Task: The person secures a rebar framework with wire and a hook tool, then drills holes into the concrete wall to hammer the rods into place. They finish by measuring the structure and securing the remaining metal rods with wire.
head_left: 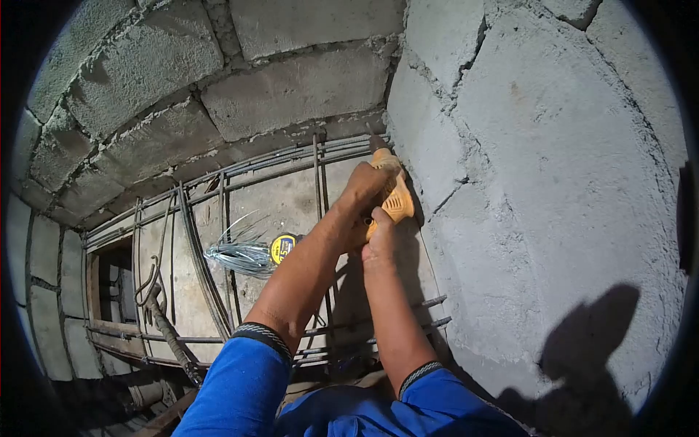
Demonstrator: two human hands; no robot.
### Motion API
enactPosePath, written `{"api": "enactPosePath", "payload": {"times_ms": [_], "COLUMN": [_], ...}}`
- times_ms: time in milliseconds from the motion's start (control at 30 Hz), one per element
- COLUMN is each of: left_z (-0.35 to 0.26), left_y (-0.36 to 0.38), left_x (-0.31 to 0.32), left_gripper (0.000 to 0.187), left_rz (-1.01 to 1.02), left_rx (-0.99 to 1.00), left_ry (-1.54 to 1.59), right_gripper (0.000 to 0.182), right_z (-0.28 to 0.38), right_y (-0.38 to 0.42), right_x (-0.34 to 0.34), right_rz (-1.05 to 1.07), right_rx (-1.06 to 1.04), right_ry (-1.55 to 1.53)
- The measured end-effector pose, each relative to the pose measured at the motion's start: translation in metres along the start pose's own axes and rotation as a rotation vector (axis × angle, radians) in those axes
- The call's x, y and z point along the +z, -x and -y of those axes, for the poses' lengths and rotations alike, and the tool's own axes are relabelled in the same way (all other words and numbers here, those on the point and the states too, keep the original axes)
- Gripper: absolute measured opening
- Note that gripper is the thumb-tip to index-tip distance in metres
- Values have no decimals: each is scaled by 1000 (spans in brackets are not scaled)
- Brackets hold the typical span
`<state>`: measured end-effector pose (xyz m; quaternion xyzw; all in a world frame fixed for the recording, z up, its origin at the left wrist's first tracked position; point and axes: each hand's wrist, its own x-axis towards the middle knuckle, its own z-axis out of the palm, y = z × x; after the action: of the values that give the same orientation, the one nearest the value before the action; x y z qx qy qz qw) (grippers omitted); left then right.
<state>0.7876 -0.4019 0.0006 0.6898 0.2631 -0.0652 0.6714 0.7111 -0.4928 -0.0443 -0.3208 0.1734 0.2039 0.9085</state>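
Note:
A yellow power drill (397, 202) is held in both hands, its dark front end and bit (376, 140) pointing into the corner where the block wall meets the grey wall. My left hand (366, 185) is closed around the front of the drill body. Nearer to me, my right hand (379, 237) wraps around the rear grip, and the forearms partly hide the handle. Left of my left forearm, a tape measure (282, 248) with a yellow and blue label lies beside a bundle of thin tie wire (242, 256) on the pale surface.
Steel rebars (317, 175) run lengthwise and crosswise over the pale surface (273, 193). A concrete block wall (298, 91) stands behind, and a cracked plastered wall (539, 182) rises on the right. A rectangular opening (116, 280) and a wrapped bar tool (166, 328) are at the left.

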Motion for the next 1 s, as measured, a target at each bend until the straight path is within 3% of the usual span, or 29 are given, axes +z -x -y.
{"api": "enactPosePath", "payload": {"times_ms": [67,133,300,367,467,533,600,733,1000], "left_z": [-5,-8,-9,-13,16,9,15,13,-3], "left_y": [-2,10,16,14,-4,25,34,65,162], "left_x": [-4,-4,-5,0,14,18,24,26,-7], "left_gripper": [54,55,57,56,54,55,54,54,52], "left_rz": [-28,-27,-25,-15,-75,-95,-62,-34,33], "left_rx": [78,29,45,-60,44,89,-15,-10,138], "left_ry": [-23,1,-190,-245,-289,-350,-269,-91,47], "right_gripper": [40,40,40,40,41,43,46,44,41], "right_z": [-7,-8,-18,-6,1,2,12,19,27], "right_y": [-4,-2,-28,-7,12,24,51,80,173], "right_x": [5,0,-27,-22,-29,-35,-33,-32,-13], "right_rz": [-15,-23,166,128,110,123,61,78,207], "right_rx": [37,15,9,5,-12,-16,0,-15,59], "right_ry": [-82,31,23,40,5,-43,-36,-62,79]}}
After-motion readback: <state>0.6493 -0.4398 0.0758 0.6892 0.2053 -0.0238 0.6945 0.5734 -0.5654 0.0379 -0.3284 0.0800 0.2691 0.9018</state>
